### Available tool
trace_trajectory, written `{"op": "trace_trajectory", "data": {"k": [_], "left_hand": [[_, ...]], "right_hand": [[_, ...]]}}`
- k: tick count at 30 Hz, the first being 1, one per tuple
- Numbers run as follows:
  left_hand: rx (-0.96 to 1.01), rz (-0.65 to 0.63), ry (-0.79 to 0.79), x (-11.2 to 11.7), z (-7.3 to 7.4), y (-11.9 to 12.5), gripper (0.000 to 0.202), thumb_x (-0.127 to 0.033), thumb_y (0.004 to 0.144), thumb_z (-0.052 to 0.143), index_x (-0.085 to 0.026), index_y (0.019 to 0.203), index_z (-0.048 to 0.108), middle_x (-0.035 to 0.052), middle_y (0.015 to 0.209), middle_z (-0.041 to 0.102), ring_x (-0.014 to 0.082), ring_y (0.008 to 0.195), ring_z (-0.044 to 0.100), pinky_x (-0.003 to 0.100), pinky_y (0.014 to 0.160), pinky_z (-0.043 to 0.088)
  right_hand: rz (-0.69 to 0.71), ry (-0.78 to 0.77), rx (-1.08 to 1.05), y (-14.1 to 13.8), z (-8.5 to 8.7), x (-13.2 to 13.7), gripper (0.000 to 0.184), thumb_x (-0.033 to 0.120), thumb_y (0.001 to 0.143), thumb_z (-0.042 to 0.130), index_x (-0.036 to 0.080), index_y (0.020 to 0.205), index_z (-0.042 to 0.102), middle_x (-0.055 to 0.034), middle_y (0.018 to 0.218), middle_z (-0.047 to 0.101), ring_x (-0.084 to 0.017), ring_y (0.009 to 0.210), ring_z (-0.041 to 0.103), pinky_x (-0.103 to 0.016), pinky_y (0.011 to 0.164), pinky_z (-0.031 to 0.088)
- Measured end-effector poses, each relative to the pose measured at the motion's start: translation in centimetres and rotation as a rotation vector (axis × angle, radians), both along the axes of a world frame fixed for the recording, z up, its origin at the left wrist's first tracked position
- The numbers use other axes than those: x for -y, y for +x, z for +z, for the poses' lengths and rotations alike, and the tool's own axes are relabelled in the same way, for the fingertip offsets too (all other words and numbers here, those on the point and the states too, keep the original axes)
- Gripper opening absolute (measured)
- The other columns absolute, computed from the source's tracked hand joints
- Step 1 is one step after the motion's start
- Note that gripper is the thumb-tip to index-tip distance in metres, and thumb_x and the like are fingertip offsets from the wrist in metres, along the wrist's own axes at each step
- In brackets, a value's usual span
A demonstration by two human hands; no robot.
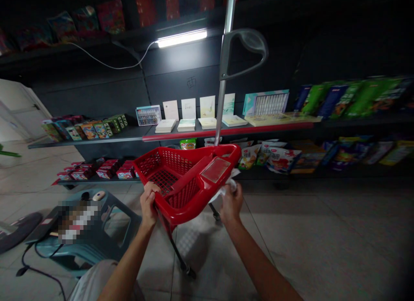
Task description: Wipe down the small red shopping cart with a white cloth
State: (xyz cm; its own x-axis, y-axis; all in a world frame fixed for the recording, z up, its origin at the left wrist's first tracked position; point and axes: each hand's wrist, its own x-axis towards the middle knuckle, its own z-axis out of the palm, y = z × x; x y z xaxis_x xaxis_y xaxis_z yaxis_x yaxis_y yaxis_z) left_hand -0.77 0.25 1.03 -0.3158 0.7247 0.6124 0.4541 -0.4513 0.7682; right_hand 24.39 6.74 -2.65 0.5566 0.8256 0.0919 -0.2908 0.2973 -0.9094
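A small red plastic shopping cart point(189, 212) with perforated basket walls stands tilted in front of me on thin legs with castors. My left hand point(149, 204) is closed around its near left rim. On the cart's right side, my right hand point(232, 202) grips a crumpled white cloth or tissue point(223, 191), close against the red rim. Part of the white piece sticks out beyond my fingers. A pale rectangular panel point(215, 169) sits on the cart's right end. Behind it rises a metal pole point(221, 98) with a grey loop handle; its lower end is hidden.
Dark shelves point(116, 139) carry books, boxes and snack bags. A lit tube lamp point(181, 38) hangs above them, trailing a white cable. At lower left, a blue-grey plastic stool point(113, 202) bears a partly blurred item and a black cable. Tiled floor point(310, 236) extends to the right.
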Motion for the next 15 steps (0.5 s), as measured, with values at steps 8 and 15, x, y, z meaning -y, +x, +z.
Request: {"op": "trace_trajectory", "data": {"k": [8,15], "left_hand": [[-0.098,-0.156,-0.185,0.7,3.6,-1.0,0.039,-0.047,0.095,0.047,-0.02,0.068,0.056,0.002,0.076,0.057,0.0186,0.078,0.054,0.031,0.079,0.043],[-0.291,-0.24,-0.438,0.9,10.6,0.2,0.038,-0.055,0.095,0.052,-0.021,0.098,0.069,0.0039,0.101,0.074,0.022,0.098,0.066,0.03,0.088,0.048]], "right_hand": [[-0.399,0.534,0.642,8.4,11.2,-0.8,0.016,0.026,0.084,0.056,0.021,0.094,0.067,-0.0075,0.106,0.068,-0.026,0.112,0.063,-0.044,0.103,0.047],[0.32,0.633,1.25,5.3,14.9,1.7,0.01,0.024,0.091,0.059,0.022,0.098,0.066,-0.0075,0.11,0.068,-0.026,0.111,0.061,-0.041,0.099,0.047]]}}
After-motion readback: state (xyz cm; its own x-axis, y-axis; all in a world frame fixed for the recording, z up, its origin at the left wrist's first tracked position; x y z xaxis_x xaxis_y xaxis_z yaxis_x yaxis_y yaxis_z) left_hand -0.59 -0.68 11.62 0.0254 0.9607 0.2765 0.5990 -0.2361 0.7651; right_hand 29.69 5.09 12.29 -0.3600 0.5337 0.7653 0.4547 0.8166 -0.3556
